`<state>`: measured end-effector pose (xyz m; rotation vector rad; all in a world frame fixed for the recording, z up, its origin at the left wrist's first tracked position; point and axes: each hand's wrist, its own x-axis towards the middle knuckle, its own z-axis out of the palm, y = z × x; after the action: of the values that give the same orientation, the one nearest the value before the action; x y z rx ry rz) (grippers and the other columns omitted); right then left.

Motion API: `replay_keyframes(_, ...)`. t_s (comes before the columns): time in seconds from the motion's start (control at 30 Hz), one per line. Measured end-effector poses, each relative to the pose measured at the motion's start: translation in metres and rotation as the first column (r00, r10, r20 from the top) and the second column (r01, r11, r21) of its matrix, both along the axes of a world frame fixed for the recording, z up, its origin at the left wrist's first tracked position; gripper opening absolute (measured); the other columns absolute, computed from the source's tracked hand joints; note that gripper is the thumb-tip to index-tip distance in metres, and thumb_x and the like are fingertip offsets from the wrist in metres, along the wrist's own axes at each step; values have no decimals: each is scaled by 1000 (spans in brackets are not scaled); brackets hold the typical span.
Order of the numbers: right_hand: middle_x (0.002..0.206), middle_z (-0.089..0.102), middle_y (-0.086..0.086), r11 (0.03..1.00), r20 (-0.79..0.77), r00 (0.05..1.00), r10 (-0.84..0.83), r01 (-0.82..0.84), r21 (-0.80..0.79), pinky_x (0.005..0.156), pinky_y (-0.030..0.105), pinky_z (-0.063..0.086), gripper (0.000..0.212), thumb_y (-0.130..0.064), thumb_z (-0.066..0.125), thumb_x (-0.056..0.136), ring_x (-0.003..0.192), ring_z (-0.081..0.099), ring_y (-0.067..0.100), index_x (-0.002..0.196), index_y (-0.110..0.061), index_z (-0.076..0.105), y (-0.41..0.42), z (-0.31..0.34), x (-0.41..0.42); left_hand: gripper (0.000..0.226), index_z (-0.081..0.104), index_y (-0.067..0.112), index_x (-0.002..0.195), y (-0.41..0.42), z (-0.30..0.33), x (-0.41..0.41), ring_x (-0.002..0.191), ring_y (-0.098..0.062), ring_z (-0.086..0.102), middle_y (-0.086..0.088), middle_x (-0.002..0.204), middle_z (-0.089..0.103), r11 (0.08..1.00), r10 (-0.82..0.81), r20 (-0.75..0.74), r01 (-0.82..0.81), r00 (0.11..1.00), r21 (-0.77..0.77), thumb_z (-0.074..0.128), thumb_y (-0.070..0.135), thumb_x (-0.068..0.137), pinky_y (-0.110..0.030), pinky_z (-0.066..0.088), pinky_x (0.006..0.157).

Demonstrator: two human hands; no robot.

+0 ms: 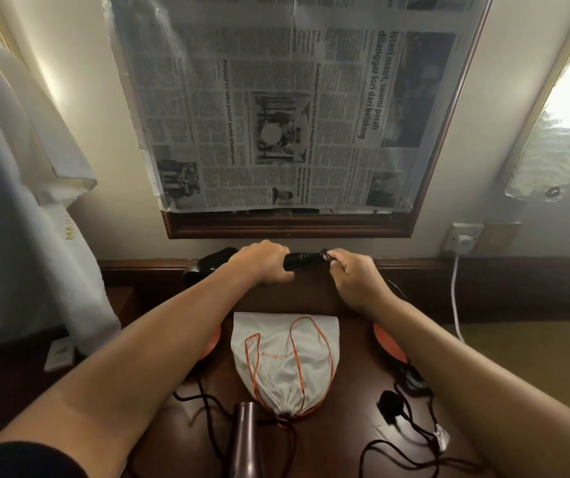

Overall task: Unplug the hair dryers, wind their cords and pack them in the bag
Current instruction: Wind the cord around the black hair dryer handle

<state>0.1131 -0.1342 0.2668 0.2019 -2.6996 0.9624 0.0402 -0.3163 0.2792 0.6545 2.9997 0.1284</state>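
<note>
My left hand (pixel 262 262) grips the handle of a black hair dryer (pixel 207 265), held sideways above the back of the dark wooden table (pixel 342 439). My right hand (pixel 352 270) pinches that dryer's black cord (pixel 325 255) right at the handle's end. A white drawstring bag (pixel 285 360) with orange strings lies flat in the middle of the table. A second, brown hair dryer (pixel 243 432) lies at the near edge beside the bag's mouth. Loose black cord (pixel 414 439) trails over the table's right side.
A white plug (pixel 464 243) sits in the wall socket at the right, its white cable hanging down. A mirror covered in newspaper (pixel 276 108) hangs on the wall ahead. Two orange discs (pixel 388 343) lie under my forearms. White cloth (pixel 35 236) hangs at left.
</note>
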Motion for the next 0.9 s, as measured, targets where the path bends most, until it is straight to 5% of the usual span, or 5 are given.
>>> replay_keyframes(0.13, 116, 65, 17, 997, -73, 997, 12, -7, 73, 87, 23, 43, 33, -11, 42, 99, 107, 61, 28, 128, 1, 54, -4, -12, 8, 37, 57, 20, 113, 2, -2, 3, 85, -22, 57, -4, 101, 62, 999, -11, -22, 10, 1000, -35, 58, 44, 86, -34, 45, 71)
replay_keyframes(0.47, 83, 61, 13, 984, -66, 990, -124, 131, 119, 61, 29, 33, 11, 1, 45, 88, 70, 49, 26, 94, -2, 55, -4, 10, -9, 34, 53, 23, 118, 15, 7, 12, 96, -30, 63, -7, 107, 65, 989, -83, -171, 61, 982, -135, 53, 42, 90, -41, 50, 78)
replay_keyframes(0.6, 78, 54, 6, 981, -43, 998, -47, 55, 187, 51, 24, 28, 9, -5, 45, 94, 67, 50, 22, 96, -5, 53, -3, 8, -8, 34, 54, 23, 117, 15, 7, 11, 93, -27, 64, -5, 105, 65, 990, -71, -161, 49, 984, -134, 56, 42, 89, -40, 51, 76)
replay_keyframes(0.73, 86, 61, 8, 969, -18, 999, 41, -35, 244, 62, 33, 43, 13, -11, 44, 97, 80, 61, 30, 106, -7, 53, 0, -7, -2, 45, 52, 21, 125, 12, 2, 9, 100, -28, 63, -7, 112, 64, 989, -60, -133, 41, 989, -141, 58, 46, 88, -38, 48, 76)
replay_keyframes(0.9, 89, 67, 9, 974, -107, 994, -22, 45, 221, 59, 31, 42, 20, -17, 46, 98, 77, 64, 28, 114, -10, 54, 1, -26, 7, 42, 55, 19, 119, 16, -7, 10, 95, -27, 61, -8, 107, 64, 999, -42, -59, 40, 997, -28, 58, 45, 86, -36, 46, 73)
